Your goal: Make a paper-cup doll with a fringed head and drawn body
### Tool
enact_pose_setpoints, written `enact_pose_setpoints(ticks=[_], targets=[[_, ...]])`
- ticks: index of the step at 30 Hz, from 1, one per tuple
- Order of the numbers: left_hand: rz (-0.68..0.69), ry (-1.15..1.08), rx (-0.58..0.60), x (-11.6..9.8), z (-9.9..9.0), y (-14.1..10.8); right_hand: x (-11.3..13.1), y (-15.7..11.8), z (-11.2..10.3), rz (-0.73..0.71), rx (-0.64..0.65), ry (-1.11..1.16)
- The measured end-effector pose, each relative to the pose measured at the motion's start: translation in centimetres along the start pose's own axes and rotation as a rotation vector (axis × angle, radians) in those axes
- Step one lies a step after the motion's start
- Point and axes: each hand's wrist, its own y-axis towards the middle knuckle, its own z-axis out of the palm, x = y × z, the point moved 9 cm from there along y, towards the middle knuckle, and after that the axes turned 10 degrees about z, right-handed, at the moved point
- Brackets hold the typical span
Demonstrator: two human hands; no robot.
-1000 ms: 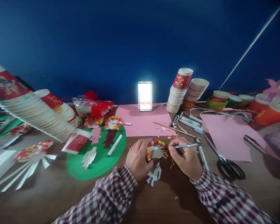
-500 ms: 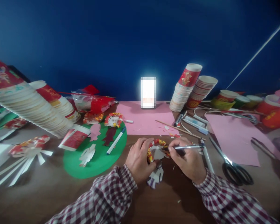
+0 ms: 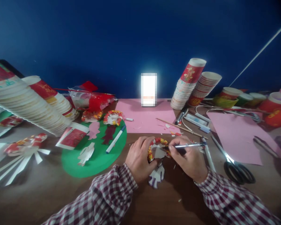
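Observation:
My left hand is closed over the left edge of a paper-cup craft, a pale disc ringed by curled red and yellow strips, lying low at the table. Pinched in my right hand is a pen, its tip hidden at the craft's right side. Just below the craft lies a white paper cutout with dark purple outlines. Left of my hands, a green paper circle carries a capped marker, a white cutout, a pink one and a dark red one.
Leaning cup stacks stand at left and back right. Black-handled scissors lie right of my right hand, beside pink paper. A bright blurred screen stands at the back. A strip-cut cup lies far left.
The view has shifted slightly. Both hands keep their places at the craft, and the pen lies a little flatter in my right hand.

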Motion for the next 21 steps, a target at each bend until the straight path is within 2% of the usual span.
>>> enact_pose_setpoints(ticks=[21], targets=[[0.001, -0.004, 0.002, 0.03, 0.01, 0.14, 0.04, 0.03, 0.08, 0.003, 0.005, -0.011]])
